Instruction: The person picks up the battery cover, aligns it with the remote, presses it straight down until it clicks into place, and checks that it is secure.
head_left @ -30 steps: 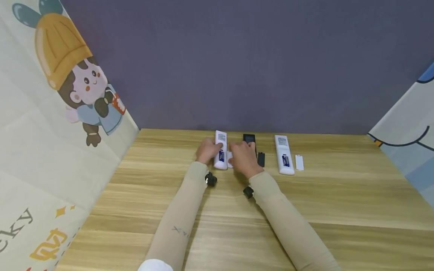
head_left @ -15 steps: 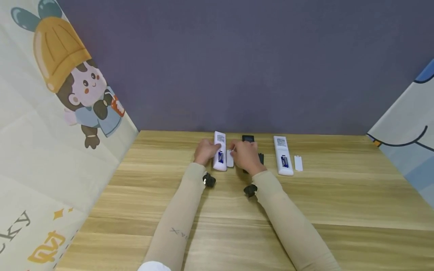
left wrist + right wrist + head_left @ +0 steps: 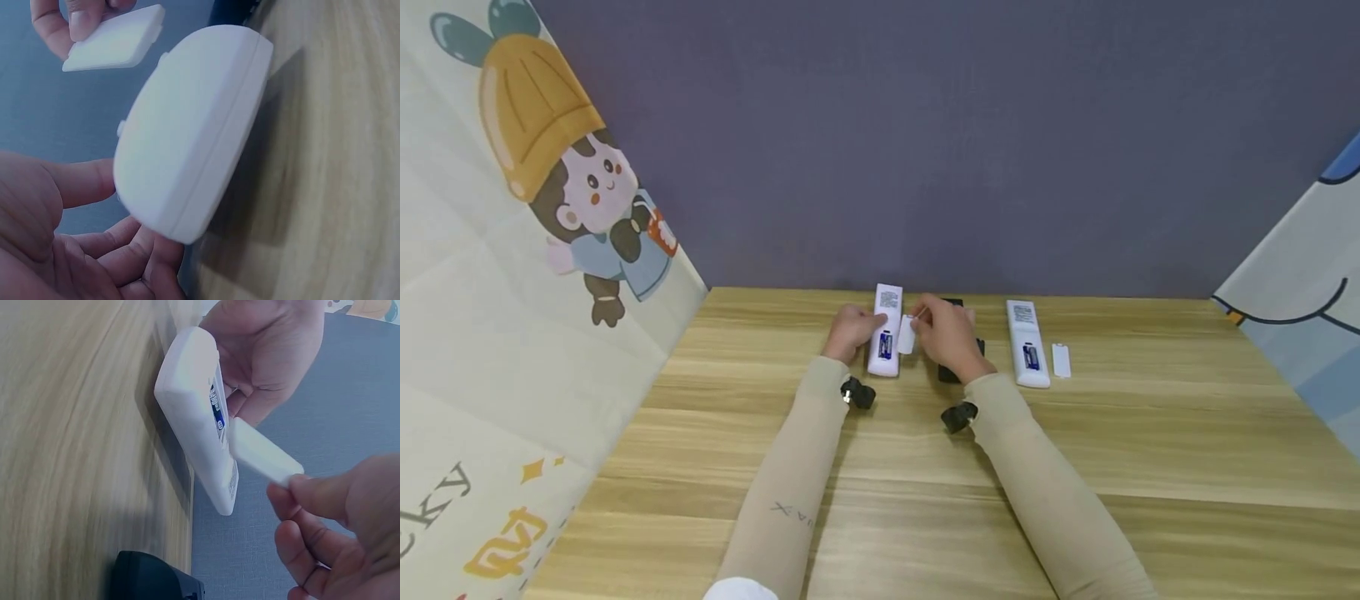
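The right hand is pinching one end of a thin white rectangular plastic cover, which is hanging just to that hand's left. Farther left, a long white plastic remote control is showing blue batteries in its uncovered compartment; the left hand is nearer to it, gripping it from its left side. The cover's long axis is slanting, its free end pointing downward, toward the person and slightly left, a narrow gap separating it from the remote. The remote's long axis is running away from the person, its compartment end pointing back toward them.
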Demonstrator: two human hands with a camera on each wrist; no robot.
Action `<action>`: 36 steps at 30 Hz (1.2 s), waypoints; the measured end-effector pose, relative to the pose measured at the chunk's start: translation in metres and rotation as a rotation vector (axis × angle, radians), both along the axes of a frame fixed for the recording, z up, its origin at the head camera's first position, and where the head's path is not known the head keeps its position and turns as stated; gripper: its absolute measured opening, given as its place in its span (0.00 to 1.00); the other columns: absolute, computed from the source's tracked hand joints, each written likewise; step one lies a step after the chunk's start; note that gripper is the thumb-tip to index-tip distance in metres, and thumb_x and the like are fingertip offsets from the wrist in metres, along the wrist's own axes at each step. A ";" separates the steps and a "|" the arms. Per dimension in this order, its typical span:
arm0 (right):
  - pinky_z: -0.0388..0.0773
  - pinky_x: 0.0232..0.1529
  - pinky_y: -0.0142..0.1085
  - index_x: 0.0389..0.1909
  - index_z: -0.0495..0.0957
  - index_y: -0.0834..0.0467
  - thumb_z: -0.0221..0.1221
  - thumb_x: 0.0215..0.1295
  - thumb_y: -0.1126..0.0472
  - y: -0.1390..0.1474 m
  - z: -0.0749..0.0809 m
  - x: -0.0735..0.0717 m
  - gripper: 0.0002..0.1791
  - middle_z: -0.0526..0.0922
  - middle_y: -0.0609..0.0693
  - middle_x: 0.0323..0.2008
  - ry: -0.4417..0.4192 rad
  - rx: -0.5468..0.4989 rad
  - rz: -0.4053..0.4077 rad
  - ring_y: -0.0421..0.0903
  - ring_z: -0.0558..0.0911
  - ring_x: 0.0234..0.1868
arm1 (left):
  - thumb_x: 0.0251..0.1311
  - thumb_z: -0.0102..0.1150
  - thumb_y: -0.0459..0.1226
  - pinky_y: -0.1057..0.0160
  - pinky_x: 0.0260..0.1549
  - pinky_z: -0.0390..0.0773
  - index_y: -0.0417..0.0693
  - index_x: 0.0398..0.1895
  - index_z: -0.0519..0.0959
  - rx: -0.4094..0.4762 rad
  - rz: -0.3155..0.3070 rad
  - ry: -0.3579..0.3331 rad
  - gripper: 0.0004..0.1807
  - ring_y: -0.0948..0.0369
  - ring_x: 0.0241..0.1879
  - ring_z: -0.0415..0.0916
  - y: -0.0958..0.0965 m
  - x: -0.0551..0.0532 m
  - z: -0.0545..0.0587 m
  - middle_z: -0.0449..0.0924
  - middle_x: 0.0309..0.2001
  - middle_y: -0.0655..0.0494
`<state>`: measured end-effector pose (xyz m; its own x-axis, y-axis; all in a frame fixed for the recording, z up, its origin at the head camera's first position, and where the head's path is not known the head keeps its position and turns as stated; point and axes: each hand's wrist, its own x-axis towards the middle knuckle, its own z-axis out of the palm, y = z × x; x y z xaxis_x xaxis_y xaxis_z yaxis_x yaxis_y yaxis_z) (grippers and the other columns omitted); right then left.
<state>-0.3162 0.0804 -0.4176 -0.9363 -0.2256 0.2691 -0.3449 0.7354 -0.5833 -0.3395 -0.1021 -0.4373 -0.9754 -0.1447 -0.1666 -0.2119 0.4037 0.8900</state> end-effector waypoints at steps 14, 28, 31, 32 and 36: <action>0.57 0.64 0.53 0.45 0.83 0.52 0.63 0.72 0.59 -0.003 0.004 -0.001 0.05 0.89 0.50 0.37 -0.008 -0.127 -0.007 0.50 0.85 0.39 | 0.67 0.64 0.39 0.66 0.23 0.67 0.34 0.45 0.84 0.175 -0.049 -0.060 0.14 0.63 0.23 0.69 -0.003 0.001 0.008 0.80 0.26 0.57; 0.56 0.63 0.52 0.46 0.83 0.52 0.62 0.72 0.59 -0.004 0.006 0.002 0.06 0.89 0.50 0.38 -0.029 -0.131 -0.003 0.50 0.85 0.40 | 0.67 0.64 0.38 0.63 0.34 0.76 0.33 0.47 0.83 0.242 -0.080 -0.078 0.15 0.61 0.28 0.76 -0.005 0.001 0.009 0.82 0.31 0.54; 0.56 0.63 0.52 0.46 0.83 0.52 0.62 0.72 0.59 -0.005 0.007 0.003 0.06 0.89 0.50 0.38 -0.021 -0.135 0.000 0.50 0.85 0.40 | 0.67 0.64 0.39 0.63 0.30 0.71 0.33 0.45 0.84 0.243 -0.086 -0.071 0.15 0.60 0.29 0.73 -0.006 0.001 0.009 0.82 0.30 0.55; 0.56 0.64 0.52 0.46 0.83 0.52 0.62 0.72 0.60 -0.005 0.007 0.003 0.06 0.89 0.50 0.38 -0.020 -0.134 0.000 0.50 0.85 0.40 | 0.67 0.64 0.39 0.63 0.29 0.70 0.34 0.45 0.84 0.245 -0.087 -0.069 0.14 0.59 0.29 0.73 -0.006 0.001 0.010 0.82 0.30 0.55; 0.56 0.64 0.53 0.46 0.83 0.52 0.62 0.72 0.60 -0.006 0.007 0.004 0.06 0.90 0.49 0.39 -0.024 -0.129 0.008 0.50 0.85 0.40 | 0.67 0.64 0.39 0.63 0.28 0.70 0.35 0.43 0.84 0.249 -0.092 -0.058 0.13 0.58 0.29 0.72 -0.007 0.002 0.010 0.82 0.29 0.55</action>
<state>-0.3125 0.0742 -0.4105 -0.9410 -0.1981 0.2743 -0.3355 0.6508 -0.6811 -0.3374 -0.1089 -0.4277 -0.9702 -0.0037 -0.2424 -0.2384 0.1942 0.9515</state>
